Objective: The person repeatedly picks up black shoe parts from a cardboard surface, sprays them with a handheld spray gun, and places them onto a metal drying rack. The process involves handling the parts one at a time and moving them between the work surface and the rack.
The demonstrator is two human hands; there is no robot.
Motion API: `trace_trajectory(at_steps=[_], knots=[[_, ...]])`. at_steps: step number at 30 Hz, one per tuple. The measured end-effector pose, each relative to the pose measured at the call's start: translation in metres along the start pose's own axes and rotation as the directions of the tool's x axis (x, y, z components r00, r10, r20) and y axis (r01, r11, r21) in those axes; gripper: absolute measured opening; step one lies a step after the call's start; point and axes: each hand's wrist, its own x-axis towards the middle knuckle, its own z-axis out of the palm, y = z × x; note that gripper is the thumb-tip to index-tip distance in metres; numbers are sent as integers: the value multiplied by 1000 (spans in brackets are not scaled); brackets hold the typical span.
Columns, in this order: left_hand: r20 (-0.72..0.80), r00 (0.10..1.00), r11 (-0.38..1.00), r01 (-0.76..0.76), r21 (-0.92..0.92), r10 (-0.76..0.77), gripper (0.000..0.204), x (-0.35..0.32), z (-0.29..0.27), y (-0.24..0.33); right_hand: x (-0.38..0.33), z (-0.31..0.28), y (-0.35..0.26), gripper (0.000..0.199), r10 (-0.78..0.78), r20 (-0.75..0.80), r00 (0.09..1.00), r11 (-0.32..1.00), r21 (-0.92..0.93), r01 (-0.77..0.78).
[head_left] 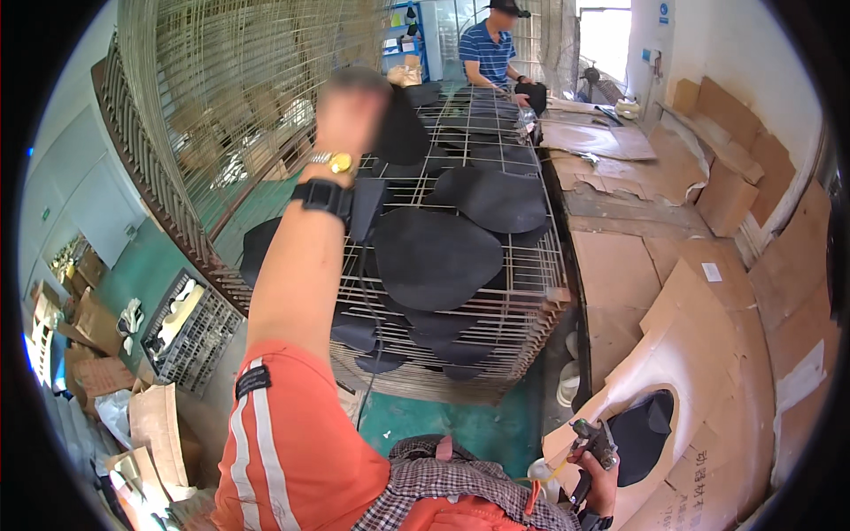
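Stretched far forward over the wire rack (522, 305), my left hand (350, 115) is blurred but closed at the edge of a black flat cut piece (403, 130). Below that arm, several like pieces lie on the rack, among them a large rounded piece (436, 258) and a wider one (496, 199). At the lower right, my right hand (598, 482) grips a metal spray gun (595, 442). Just right of the gun, another black cut piece (642, 435) rests on a cardboard sheet (708, 363) with a pale patch around it.
Cardboard (615, 270) covers the long bench on the right. A co-worker (487, 53) stands at the rack's far end with a black piece in hand. Tall upright wire racks (226, 97) stand left. A grey crate (199, 341) and cartons (159, 425) sit on the floor.
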Motion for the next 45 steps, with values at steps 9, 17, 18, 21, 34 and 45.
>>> trace_trajectory(at_steps=[9, 17, 18, 21, 34, 45], knots=[[-466, 867, 909, 327, 260, -178, 54, -86, -169, 23, 9, 8, 1, 38, 29, 100, 995, 999, -39, -26], [50, 999, 945, -11, 326, -5, 55, -210, -73, -51, -66, -42, -19, 45, -110, -122, 986, 982, -163, 90], [115, 993, 933, -20, 360, -23, 50, -234, -60, -60, -83, -42, -23, 44, -117, -198, 973, 991, -83, 103], [179, 972, 903, 65, 424, -154, 39, -289, -28, -87, -130, -76, -37, 46, -95, -245, 965, 972, -232, 37], [611, 163, 611, -53, 790, -775, 24, -488, -10, -359, -243, -52, -22, 57, -146, -730, 667, 989, -131, 73], [642, -35, 599, -399, 694, -766, 29, -582, -98, -435, -250, -28, -29, 57, -144, -739, 659, 989, -126, 75]])
